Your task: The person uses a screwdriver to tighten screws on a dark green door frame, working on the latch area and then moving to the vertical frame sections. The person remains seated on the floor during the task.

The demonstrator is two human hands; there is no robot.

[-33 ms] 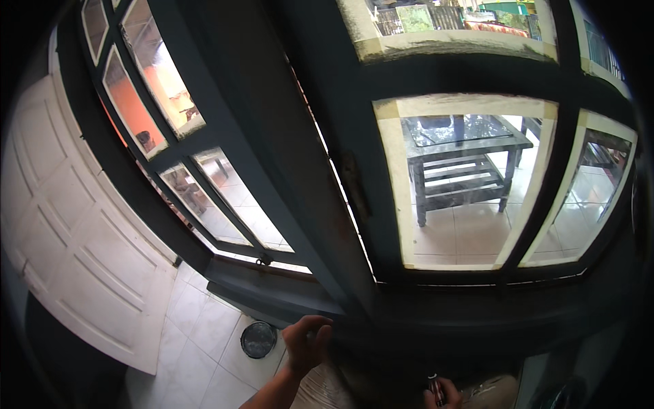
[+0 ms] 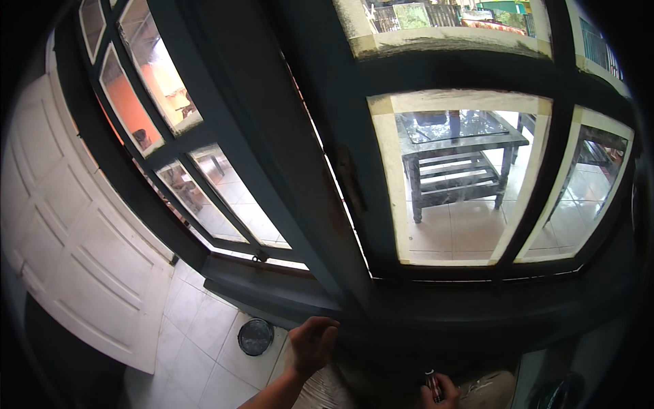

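Observation:
My left hand (image 2: 312,346) is raised beside the dark lower sill of the window frame (image 2: 354,300). Its fingers are curled in toward the thumb; whatever they may pinch is too dark to make out. Lower down and to the right, my right hand (image 2: 444,391) is wrapped round a slim striped tool handle (image 2: 430,379) with a pale end sticking up. The rest of that tool is hidden in the fist and shadow. My knees show in light, stained trousers (image 2: 492,390) beneath the hands.
Dark framed windows with masking tape (image 2: 449,262) round the panes rise ahead. A round black container (image 2: 256,337) sits on the white tiled floor (image 2: 194,341). At left stands a white panelled door (image 2: 88,238). Beyond the glass is a dark wooden table (image 2: 463,146).
The view has shifted a little, so the frame and floor sit slightly further left. My left hand is marginally further right against the sill; my right hand keeps its grip.

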